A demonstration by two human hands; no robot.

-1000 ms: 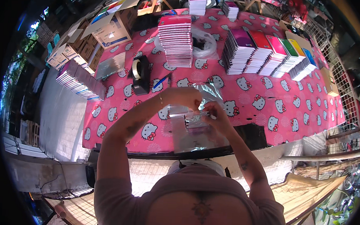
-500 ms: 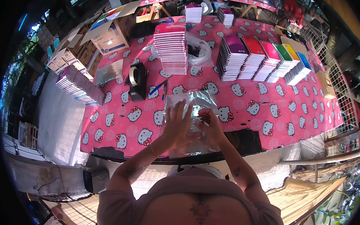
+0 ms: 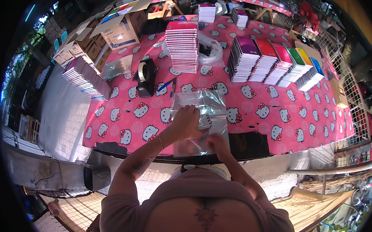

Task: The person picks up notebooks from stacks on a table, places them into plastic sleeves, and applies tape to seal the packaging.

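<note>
— So, what are the hands doing?
— Both are on a clear plastic bag (image 3: 199, 116) lying flat at the near edge of the table (image 3: 277, 116), straight in front of the person. The left hand (image 3: 185, 123) lies spread on it, palm down, pressing rather than gripping, probably to keep the slippery film from sliding. The right hand (image 3: 216, 141) is nearer, loosely curled over the bag's near end; whether it pinches the plastic, I cannot tell.
— Is anything inside the bag?
— Something flat seems to sit under the film, but glare hides it.
— And around it?
— Just beyond the bag, to the left, stands a black tape dispenser (image 3: 145, 76) with a blue pen (image 3: 165, 86) beside it, both close enough to grab without leaning. Farther off is a tall stack of pink-edged booklets (image 3: 182, 46), and to the right a fanned row of booklets (image 3: 275, 62) sorted by cover colour: purple, red, pink, green, yellow, blue. Another slanted stack (image 3: 86, 78) sits at the far left edge, with an open carton (image 3: 117, 30) behind it. A crumpled plastic bag (image 3: 209, 48) lies between the stacks.
</note>
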